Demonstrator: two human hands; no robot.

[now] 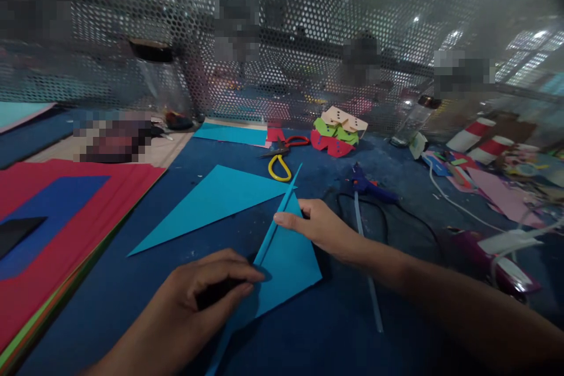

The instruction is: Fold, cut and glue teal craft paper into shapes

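Observation:
A blue sheet of paper (288, 270) lies between my hands, its upper-left edge rolled into a narrow strip that runs diagonally. My left hand (207, 294) pinches the lower part of that rolled edge between thumb and fingers. Farther up the strip, my right hand (324, 226) grips the paper, thumb on top and the other fingers partly hidden behind the sheet. A second blue paper triangle (215, 200) rests flat to the left, its right tip close to the roll. Scissors (282, 158) with one yellow and one red handle lie just beyond the strip's upper end.
A blue glue gun (370, 184) with a long glue stick (368, 264) is right of my hands. Stacked red sheets (132, 179) cover the left side. Cut paper shapes (337, 132) stand near the perforated metal screen (273, 70). Cables and paper scraps (502, 191) lie far right.

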